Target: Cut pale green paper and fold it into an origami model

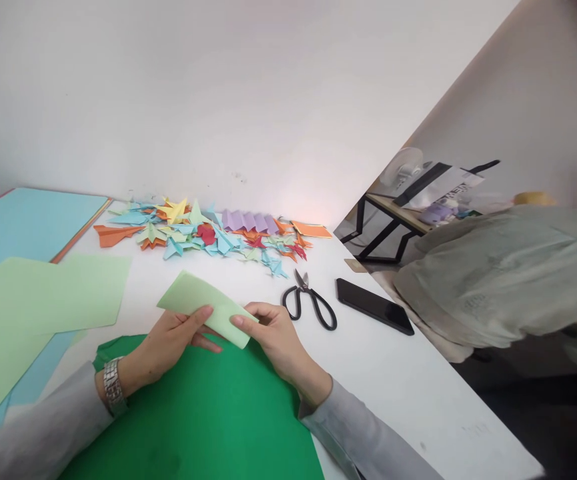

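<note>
While the left hand [171, 341] pinches pale-green paper [207, 300] between thumb and fingers above a green sheet [193, 413], the right hand [277, 339] clamps the paper's right end likewise; scissors [305, 288], then a phone [374, 307], lie on the table [393, 387].

Room for a hand is left over the white tabletop [408, 387] on the near side of the scissors [305, 289] and phone [374, 307], by which a direct path rightward from the right hand [276, 337] is obstructed. Between the held pale green paper [203, 301] and the folded paper pieces [216, 240], a narrow lane is left, bounded behind by the wall [218, 107]. On the left, loose green sheets [43, 293] lie flat and could be passed over.
</note>
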Available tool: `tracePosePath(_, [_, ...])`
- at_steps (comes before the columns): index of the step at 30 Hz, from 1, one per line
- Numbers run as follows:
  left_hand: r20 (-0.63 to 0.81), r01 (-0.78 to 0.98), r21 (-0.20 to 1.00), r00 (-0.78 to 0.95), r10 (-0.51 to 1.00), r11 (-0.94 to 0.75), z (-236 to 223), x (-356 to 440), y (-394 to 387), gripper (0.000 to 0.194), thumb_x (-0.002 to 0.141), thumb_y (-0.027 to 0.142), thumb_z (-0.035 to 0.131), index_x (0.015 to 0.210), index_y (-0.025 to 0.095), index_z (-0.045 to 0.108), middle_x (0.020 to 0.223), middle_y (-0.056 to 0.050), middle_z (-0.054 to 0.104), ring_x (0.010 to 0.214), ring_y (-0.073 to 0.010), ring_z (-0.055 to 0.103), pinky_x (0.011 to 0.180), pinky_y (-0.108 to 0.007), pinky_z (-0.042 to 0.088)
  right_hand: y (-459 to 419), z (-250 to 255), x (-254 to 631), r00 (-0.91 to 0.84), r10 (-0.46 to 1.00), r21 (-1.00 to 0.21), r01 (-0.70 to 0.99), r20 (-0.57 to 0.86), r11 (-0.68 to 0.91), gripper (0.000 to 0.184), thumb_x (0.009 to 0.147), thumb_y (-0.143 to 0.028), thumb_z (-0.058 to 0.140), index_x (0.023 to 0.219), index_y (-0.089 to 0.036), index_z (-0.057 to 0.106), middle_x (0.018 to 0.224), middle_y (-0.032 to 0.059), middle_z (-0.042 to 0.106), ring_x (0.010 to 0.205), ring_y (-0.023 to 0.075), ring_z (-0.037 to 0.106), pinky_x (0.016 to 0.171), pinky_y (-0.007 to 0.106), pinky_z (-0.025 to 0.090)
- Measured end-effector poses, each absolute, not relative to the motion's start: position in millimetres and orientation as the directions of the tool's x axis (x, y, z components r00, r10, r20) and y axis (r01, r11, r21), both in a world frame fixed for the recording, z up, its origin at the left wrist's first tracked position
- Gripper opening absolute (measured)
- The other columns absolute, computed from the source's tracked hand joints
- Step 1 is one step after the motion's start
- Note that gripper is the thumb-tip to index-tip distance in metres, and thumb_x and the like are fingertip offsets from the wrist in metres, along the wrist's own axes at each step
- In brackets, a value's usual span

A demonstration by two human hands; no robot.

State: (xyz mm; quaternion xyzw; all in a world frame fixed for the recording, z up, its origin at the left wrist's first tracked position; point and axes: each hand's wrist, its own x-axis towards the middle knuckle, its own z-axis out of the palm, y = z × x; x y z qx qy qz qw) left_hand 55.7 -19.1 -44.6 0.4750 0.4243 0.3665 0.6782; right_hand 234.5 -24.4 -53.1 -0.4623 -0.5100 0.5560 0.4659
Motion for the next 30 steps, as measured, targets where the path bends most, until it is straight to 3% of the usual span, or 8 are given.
tracePosePath(5, [-0.209,-0.169,0.941,0.389,0.897,0.293,-50.7,54.3,-16.2,0.032,0.078,0.046,0.062,0.072,0.015,0.067,0.067,-0.004,0.068,0.079,-0.0246,0.066,0.068,-0.036,0.057,-24.9,-52.8,234.5,-0.127,0.992,-0.997,-0.071,-0.027,-0.037,0.022,0.062,-0.036,0.076,0.065,-0.017,0.066,0.062,-0.0002,0.062,0.053,0.0101,0.048,0.049,0.022,0.037])
tracePosePath(11, [-0.195,-0.207,0.933,0.396,0.897,0.294,-51.5,53.3,-16.2,0.048,0.077,0.046,0.062,0.041,0.017,0.049,0.043,0.0,0.051,0.078,-0.0239,0.065,0.064,-0.033,0.058,-23.5,-53.5,234.3,-0.097,0.995,-0.999,-0.036,-0.024,-0.028,0.027,0.061,-0.038,0.076,0.055,-0.016,0.062,0.049,-0.0034,0.054,0.046,0.0079,0.042,0.044,0.021,0.032])
tracePosePath(16, [-0.19,-0.223,0.929,0.401,0.896,0.297,-49.0,54.2,-16.3,0.05,0.078,0.043,0.063,0.039,0.017,0.046,0.042,0.001,0.049,0.074,-0.0213,0.065,0.063,-0.031,0.058,-23.5,-54.4,234.7,-0.086,0.996,-0.999,-0.027,-0.034,-0.037,0.027,0.061,-0.038,0.076,0.055,-0.016,0.061,0.047,-0.0035,0.053,0.044,0.0077,0.042,0.044,0.021,0.031])
tracePosePath(21, [-0.191,-0.208,0.934,0.394,0.899,0.29,-50.7,53.1,-16.7,0.042,0.078,0.044,0.062,0.048,0.016,0.057,0.044,0.0,0.055,0.075,-0.0227,0.066,0.065,-0.032,0.058,-23.6,-55.2,234.0,-0.063,0.997,-0.999,-0.001,-0.042,-0.042,0.028,0.061,-0.039,0.075,0.054,-0.016,0.062,0.045,-0.0032,0.052,0.042,0.008,0.041,0.042,0.021,0.029])
tracePosePath(25, [-0.212,-0.18,0.937,0.385,0.898,0.299,-52.5,52.9,-16.2,0.033,0.079,0.045,0.061,0.073,0.014,0.069,0.067,-0.004,0.07,0.07,-0.0206,0.067,0.066,-0.033,0.058,-22.5,-56.8,233.8,-0.028,0.999,-0.999,0.021,-0.042,-0.041,0.028,0.06,-0.039,0.076,0.053,-0.015,0.062,0.042,-0.0037,0.05,0.041,0.0071,0.038,0.042,0.022,0.026])
tracePosePath(30, [-0.203,-0.278,0.905,0.385,0.9,0.323,-53.4,55.3,-17.1,0.032,0.078,0.044,0.062,0.09,0.014,0.068,0.086,-0.007,0.072,0.08,-0.0233,0.068,0.064,-0.034,0.059,-21.9,-58.0,233.9,-0.011,0.998,-0.998,0.01,-0.054,-0.054,0.027,0.059,-0.039,0.077,0.055,-0.015,0.064,0.044,-0.0033,0.052,0.042,0.0068,0.037,0.042,0.022,0.025])
